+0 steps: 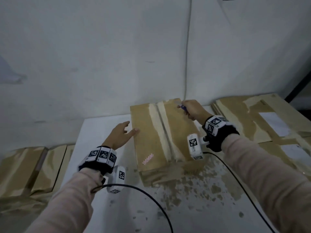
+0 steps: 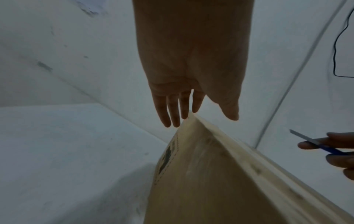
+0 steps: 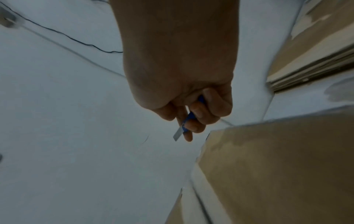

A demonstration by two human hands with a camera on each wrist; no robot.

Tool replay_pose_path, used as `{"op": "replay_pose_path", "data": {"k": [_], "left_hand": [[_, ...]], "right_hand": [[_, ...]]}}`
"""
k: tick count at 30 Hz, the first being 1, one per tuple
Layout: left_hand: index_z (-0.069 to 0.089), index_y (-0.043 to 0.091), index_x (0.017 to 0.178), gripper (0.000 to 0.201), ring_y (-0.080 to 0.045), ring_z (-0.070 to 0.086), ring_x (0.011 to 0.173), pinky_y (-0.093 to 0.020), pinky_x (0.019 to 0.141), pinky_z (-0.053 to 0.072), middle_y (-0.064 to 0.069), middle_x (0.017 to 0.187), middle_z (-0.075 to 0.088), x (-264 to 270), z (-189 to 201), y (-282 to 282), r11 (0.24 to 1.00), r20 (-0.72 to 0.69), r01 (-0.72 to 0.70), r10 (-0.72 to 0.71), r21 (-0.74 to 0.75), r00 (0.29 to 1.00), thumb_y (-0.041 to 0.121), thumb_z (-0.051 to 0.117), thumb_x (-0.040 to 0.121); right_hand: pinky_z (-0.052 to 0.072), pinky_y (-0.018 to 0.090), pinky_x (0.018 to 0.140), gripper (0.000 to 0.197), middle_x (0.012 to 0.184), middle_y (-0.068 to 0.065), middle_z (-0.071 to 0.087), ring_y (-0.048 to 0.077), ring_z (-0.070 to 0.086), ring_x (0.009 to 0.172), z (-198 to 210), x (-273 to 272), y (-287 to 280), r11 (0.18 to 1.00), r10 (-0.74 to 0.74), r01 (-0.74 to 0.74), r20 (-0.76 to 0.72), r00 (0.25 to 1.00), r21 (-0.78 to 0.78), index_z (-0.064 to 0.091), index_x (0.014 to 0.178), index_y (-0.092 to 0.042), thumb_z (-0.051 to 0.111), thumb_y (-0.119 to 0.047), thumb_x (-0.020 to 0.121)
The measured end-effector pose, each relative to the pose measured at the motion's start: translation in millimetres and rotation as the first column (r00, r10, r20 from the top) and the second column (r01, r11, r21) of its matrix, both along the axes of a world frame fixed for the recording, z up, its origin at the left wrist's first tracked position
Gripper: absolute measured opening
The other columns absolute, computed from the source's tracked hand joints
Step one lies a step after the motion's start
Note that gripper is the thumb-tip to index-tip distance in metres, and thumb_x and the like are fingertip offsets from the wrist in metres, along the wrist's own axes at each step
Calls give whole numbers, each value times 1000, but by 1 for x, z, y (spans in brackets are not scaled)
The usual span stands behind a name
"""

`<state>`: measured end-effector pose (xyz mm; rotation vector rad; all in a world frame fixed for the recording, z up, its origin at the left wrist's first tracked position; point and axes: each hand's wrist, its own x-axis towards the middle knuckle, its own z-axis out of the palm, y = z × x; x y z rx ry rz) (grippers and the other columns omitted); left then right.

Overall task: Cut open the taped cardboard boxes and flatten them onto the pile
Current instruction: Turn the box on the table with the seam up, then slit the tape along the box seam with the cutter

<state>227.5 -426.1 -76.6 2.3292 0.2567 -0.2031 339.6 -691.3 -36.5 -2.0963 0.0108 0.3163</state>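
White desk (image 1: 104, 207) filling the foreground, speckled with brown scraps along the near middle. Against the far right corner, a pile of flattened boxes (image 1: 249, 118), streaked with pale tape and carrying white labels. Off the left edge, more taped boxes (image 1: 25, 172) sitting lower down. Dead centre, toward the far edge of the desk: one closed cardboard box (image 1: 161, 132), a pale tape strip (image 1: 161, 125) running front to back along its top seam, a small pink patterned sticker (image 1: 148, 158) near its front left corner.

Left hand (image 1: 120, 136) at the box's left side, fingers (image 2: 173, 109) straight and slightly spread, thumb resting on the top by the left edge; contact of the other fingertips hard to call. Right hand (image 1: 193, 110) up at the far right corner of the box, fingers (image 3: 199, 112) curled tight round a blue-handled box cutter (image 3: 184, 122), short silver blade out and pointing toward the far edge; blade touching the cardboard or not, impossible to tell. Marker-covered bands on both wrists, pale pink sleeves, black cables (image 1: 151, 197) trailing back across the desk.
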Motion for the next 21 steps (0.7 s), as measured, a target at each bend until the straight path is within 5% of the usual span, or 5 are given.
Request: {"op": "replay_pose_path", "data": {"k": [7, 11, 14, 16, 21], "left_hand": [[40, 12, 141, 54, -23, 38, 132, -30, 107, 30, -8, 147, 34, 58, 3, -3, 989, 121, 116, -127, 87, 985, 41, 48, 97], [40, 12, 140, 53, -24, 37, 132, -31, 107, 27, -7, 147, 36, 84, -11, -15, 964, 169, 182, -216, 193, 962, 42, 45, 97], [30, 17, 147, 58, -22, 24, 140, -39, 115, 14, -4, 153, 27, 100, -23, -15, 913, 122, 276, -324, 300, 938, 46, 40, 98], [20, 21, 150, 61, -20, 14, 144, -42, 116, 6, -3, 158, 15, 103, -30, -12, 869, 53, 343, -386, 357, 921, 48, 36, 98], [13, 22, 152, 61, -21, 2, 147, -42, 115, 0, -2, 160, 5, 101, -43, -10, 798, 54, 364, -441, 481, 896, 49, 27, 100]], "right_hand": [[40, 24, 55, 35, 69, 3, 56, 14, 51, 59, -6, 18, 37, 991, -39, 36, -20, 999, -130, 63, 112, 8, 39, -13, 99], [43, 33, 87, 31, 114, 15, 62, 32, 58, 105, -13, 29, 48, 925, -10, 45, 96, 995, -378, 65, 112, 2, 44, -17, 99], [39, 30, 79, 40, 93, 2, 58, 24, 54, 89, -23, 35, 60, 929, -46, 75, 89, 995, -362, 59, 82, -9, 45, -43, 98], [37, 28, 72, 46, 79, 5, 54, 25, 54, 79, -28, 40, 68, 914, 13, 38, 123, 992, -403, 48, 64, -10, 42, -39, 99], [41, 32, 82, 28, 109, 14, 59, 30, 57, 100, -32, 42, 95, 837, 118, -77, 41, 992, -542, 51, 113, 2, 38, -17, 97]]}}
